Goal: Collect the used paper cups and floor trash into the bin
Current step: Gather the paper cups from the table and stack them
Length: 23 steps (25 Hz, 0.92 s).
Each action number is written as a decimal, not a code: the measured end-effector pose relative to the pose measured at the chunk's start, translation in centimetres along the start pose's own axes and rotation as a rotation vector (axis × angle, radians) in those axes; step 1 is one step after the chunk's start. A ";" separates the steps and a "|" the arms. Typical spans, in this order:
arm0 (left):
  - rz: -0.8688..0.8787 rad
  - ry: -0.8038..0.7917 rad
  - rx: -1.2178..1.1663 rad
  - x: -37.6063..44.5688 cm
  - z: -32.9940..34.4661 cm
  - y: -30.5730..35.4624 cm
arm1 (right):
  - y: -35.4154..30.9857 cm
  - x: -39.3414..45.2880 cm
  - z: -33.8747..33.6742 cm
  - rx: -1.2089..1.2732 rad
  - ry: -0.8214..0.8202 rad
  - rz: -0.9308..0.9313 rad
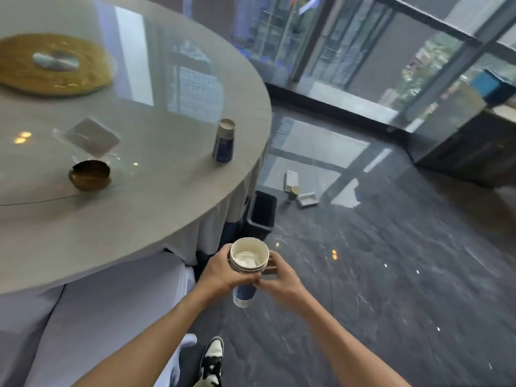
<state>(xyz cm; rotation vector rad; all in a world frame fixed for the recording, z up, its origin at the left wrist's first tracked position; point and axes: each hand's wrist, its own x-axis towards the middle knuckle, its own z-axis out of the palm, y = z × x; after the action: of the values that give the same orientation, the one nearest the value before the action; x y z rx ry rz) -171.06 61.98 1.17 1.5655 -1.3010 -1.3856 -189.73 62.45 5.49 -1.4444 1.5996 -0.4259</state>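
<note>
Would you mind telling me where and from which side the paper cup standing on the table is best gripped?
Judging by its pose, take the paper cup around its mid-wall from the table edge side. It stands upright near that rim, apart from the brass bowl, so its sides are free. Both hands are now full with the cup stack.

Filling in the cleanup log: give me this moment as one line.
both hands: holding stacked paper cups | blue paper cup: on round table | black bin: ahead on floor
</note>
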 end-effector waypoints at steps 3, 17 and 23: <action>-0.043 0.162 -0.032 3.9 -3.2 0.7 | -3.0 7.1 -0.9 -0.067 -0.082 -0.037; -0.044 0.541 -0.036 16.4 -14.3 8.8 | -17.7 27.8 -4.9 -0.369 -0.051 -0.368; -0.086 0.688 -0.051 23.9 -14.5 11.7 | -20.9 39.3 -5.6 -1.258 -0.126 -0.814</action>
<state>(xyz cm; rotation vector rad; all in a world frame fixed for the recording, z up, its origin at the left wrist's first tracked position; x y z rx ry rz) -161.33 34.05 7.90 1.8478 -0.7767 -0.7907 -177.67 19.40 9.08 -2.9999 1.0548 0.3504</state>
